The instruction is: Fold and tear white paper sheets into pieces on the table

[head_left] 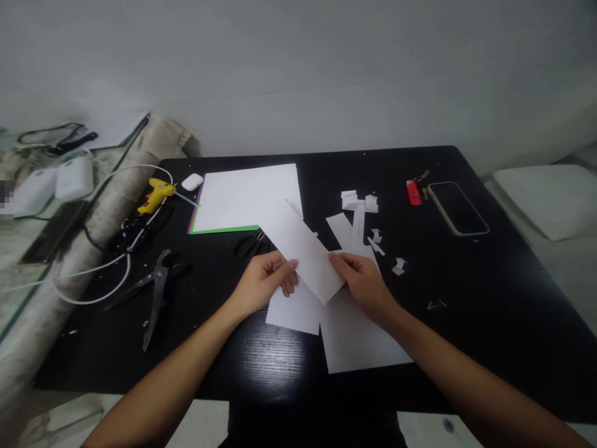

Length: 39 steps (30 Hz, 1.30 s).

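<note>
A white rectangular piece of paper [305, 252] is held slantwise above the table between my two hands. My left hand [267, 278] pinches its left edge, thumb on top. On its right edge, my right hand [364, 281] grips with the thumb over the paper. Beneath them lie larger white sheets [368, 342] and a smaller sheet [296, 311]. Just beyond my right hand are a paper strip [340, 229] and a folded paper piece [358, 218]. Black-handled scissors [249, 244] lie beyond my left hand, partly hidden by the paper.
On the black table [504, 323], a stack of sheets [247, 193] lies at the back. Leftward are a yellow glue gun [156, 194], a white case [192, 182] and pliers [158, 286]. A red lighter [413, 192], phone [458, 208] and paper scraps [399, 267] lie rightward.
</note>
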Tool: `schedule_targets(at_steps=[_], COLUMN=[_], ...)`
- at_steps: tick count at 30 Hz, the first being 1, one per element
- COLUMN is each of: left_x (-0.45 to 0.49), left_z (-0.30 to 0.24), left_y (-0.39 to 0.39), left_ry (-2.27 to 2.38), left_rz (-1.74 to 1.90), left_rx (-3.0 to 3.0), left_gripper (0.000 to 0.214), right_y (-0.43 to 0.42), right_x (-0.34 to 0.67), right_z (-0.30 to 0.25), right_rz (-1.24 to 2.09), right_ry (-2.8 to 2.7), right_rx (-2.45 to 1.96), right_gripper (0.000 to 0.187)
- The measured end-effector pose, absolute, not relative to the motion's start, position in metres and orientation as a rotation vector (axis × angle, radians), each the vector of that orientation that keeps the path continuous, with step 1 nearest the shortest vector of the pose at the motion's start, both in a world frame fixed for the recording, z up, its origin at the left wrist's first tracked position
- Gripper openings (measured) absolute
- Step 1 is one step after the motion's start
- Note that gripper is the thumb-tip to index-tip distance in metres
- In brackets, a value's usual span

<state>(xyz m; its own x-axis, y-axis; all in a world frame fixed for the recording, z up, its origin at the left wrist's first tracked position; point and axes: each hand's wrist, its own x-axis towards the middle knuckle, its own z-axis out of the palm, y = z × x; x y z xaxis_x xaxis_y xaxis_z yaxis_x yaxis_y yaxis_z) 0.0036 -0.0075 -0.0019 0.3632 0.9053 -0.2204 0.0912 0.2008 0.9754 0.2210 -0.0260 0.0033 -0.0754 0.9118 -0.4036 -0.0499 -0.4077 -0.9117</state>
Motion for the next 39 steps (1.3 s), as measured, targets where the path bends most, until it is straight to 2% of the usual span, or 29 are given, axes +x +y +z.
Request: schedule_targets(at_steps=[22,39], left_x=[0.003,0.014], left_z=[0.001,-0.008], left_y=[-0.005,-0.016], left_ry=[1.117,0.987], left_rz=[0.836,0.545], left_rx=[1.203,1.116], left_gripper=[0.039,0.031], right_y=[-0.024,-0.028], right_x=[0.222,0.221], right_z=[-0.001,-0.005], right_rz=[1.634,1.574], right_ry=[-0.867,-0.896], right_rx=[-1.341,-1.317], right_gripper=[0.035,0.03])
